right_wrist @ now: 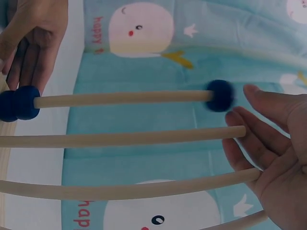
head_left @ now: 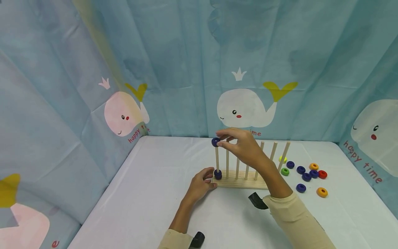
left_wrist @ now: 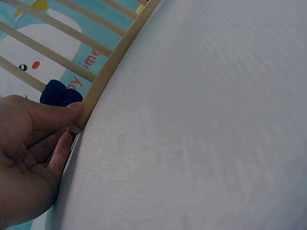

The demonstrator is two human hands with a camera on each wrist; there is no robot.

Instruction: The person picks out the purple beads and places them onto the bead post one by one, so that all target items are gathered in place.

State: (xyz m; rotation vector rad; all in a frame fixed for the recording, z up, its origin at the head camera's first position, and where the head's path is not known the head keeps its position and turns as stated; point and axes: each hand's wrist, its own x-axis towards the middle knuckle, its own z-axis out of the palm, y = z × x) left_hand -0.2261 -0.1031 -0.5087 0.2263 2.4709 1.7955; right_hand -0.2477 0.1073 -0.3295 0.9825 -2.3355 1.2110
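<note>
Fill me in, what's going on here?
A person's left hand pinches the end of the wooden base. Their right hand is just off a blue bead at the top of the leftmost peg, not gripping it. Two blue beads sit at that peg's bottom; loose beads lie on the table to the right.

On the table (head_left: 155, 193), a rack (head_left: 240, 184). At the rack's left end, touching it, the left hand (head_left: 199, 185). On the rack's first peg (head_left: 217, 159) from the left, two beads (right_wrist: 28, 102) low down and a top bead (head_left: 214, 142). Beside that, the right hand (head_left: 245, 147). Right of the rack, loose beads (head_left: 306, 177). Behind the rack, a curtain (head_left: 177, 69).
</note>
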